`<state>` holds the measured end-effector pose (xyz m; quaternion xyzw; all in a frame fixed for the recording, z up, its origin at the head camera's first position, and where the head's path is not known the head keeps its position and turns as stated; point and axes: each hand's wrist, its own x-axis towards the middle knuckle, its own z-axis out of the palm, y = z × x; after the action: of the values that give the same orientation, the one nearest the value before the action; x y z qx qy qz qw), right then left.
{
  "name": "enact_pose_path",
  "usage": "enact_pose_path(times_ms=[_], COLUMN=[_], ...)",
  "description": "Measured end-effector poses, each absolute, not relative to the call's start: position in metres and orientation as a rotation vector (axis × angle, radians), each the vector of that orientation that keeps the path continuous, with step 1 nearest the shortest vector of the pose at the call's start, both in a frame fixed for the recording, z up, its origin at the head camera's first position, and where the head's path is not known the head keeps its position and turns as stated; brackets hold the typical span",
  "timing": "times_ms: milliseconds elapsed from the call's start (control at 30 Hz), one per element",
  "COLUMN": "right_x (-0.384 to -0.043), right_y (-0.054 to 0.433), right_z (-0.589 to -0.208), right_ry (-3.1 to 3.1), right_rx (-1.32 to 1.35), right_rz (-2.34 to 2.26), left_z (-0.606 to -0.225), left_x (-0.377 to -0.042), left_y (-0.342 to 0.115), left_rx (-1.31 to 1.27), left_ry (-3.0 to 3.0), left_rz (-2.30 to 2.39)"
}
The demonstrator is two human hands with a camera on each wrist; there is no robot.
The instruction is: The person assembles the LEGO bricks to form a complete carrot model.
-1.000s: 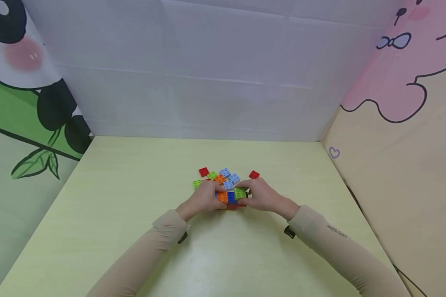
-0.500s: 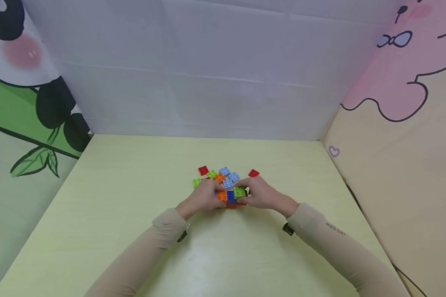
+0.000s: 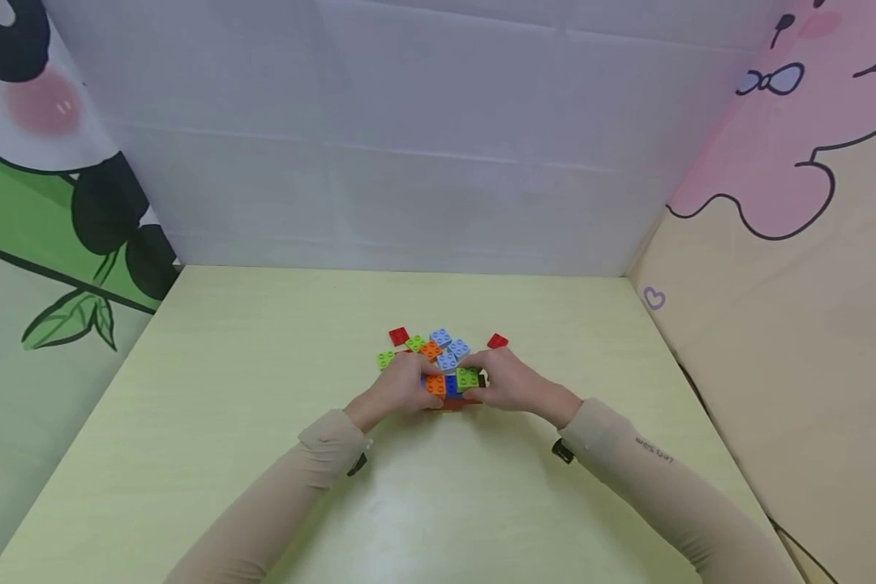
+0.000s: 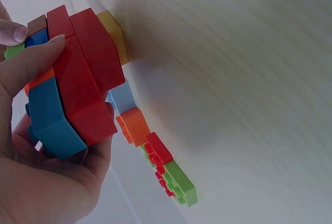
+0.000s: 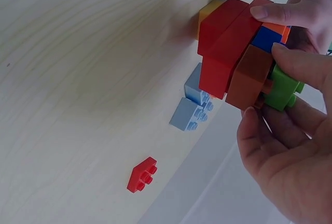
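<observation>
A stack of toy building bricks (image 4: 80, 86) stands between both hands, red layers lowest above a yellow brick (image 4: 115, 37). Its upper layer has a teal-blue brick (image 4: 52, 115), a blue brick (image 5: 267, 38) and a brown brick (image 5: 249, 76). My left hand (image 3: 401, 384) grips the stack's left end, thumb on the near side and fingers behind. On top sits an orange brick (image 3: 435, 384), partly under that hand. At the right end my right hand (image 3: 514, 383) pinches a light green brick (image 5: 281, 86) against the top of the stack, thumb in front; a brown stud shows beside it.
Just behind the stack lie loose light blue bricks (image 3: 447, 361), an orange brick (image 3: 431, 350) and green bricks (image 3: 386, 359). Flat red pieces lie farther out, one at the left (image 3: 398, 336) and another red piece at the right (image 3: 498, 341). A pale wall (image 3: 409, 203) closes the table's back.
Both hands keep their places on the stack. The right hand and green brick shift very slightly left; the head view also moves a little.
</observation>
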<state>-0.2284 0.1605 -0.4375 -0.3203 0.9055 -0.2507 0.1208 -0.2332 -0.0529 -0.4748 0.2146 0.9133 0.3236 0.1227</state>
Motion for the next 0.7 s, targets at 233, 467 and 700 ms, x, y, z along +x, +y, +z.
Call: enact_pose_path(times_ms=[233,467,700], right_x=[-0.2288,-0.2299,-0.231], right_y=[0.163,0.1637,0.1631], right_z=[-0.4408,-0.4423,-0.4442], right_ry=[2.665,2.663,2.671], right_rx=[-0.921,-0.935,-0.925], right_rz=[-0.718,-0.719,-0.72], left_z=[-0.4792,-0.4798,-0.4803], left_x=[-0.2338,-0.2351,-0.2352], left_y=[-0.0521,-0.0519,-0.0511], left_rx=[0.606,0.615,0.602], left_ry=[2.682,2.676,2.673], left_rz=[0.925,0.933,0.946])
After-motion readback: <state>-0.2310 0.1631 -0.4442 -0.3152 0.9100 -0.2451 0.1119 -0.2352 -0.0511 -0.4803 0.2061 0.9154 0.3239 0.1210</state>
